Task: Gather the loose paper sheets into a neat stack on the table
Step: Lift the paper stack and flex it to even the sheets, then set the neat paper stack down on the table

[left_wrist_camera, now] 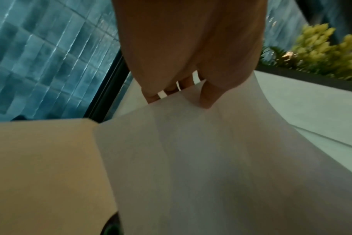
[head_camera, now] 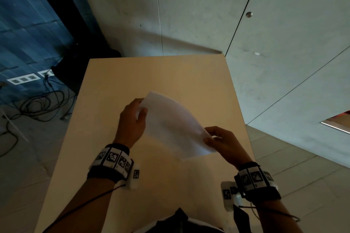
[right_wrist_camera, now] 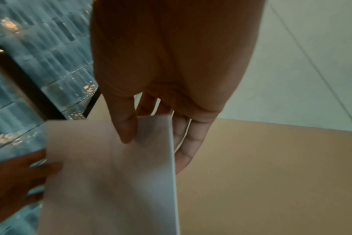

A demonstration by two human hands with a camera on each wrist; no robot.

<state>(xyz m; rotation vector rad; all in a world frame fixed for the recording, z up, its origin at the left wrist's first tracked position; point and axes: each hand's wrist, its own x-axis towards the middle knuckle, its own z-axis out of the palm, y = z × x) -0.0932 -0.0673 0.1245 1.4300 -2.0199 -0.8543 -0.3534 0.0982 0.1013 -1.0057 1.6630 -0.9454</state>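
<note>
The paper sheets [head_camera: 174, 125] are being pinched at opposite ends by the left hand [head_camera: 131, 121] and right hand [head_camera: 223, 143] above the tabletop [head_camera: 117, 81], probably for squaring the edges.

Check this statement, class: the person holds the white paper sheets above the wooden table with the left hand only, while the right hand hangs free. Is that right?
Not quite. Both hands hold the paper sheets above the table. The left hand grips the far corner, and the right hand pinches the near edge rather than hanging free. The head view shows both grips; the right wrist view shows the thumb pressed on the paper.
</note>
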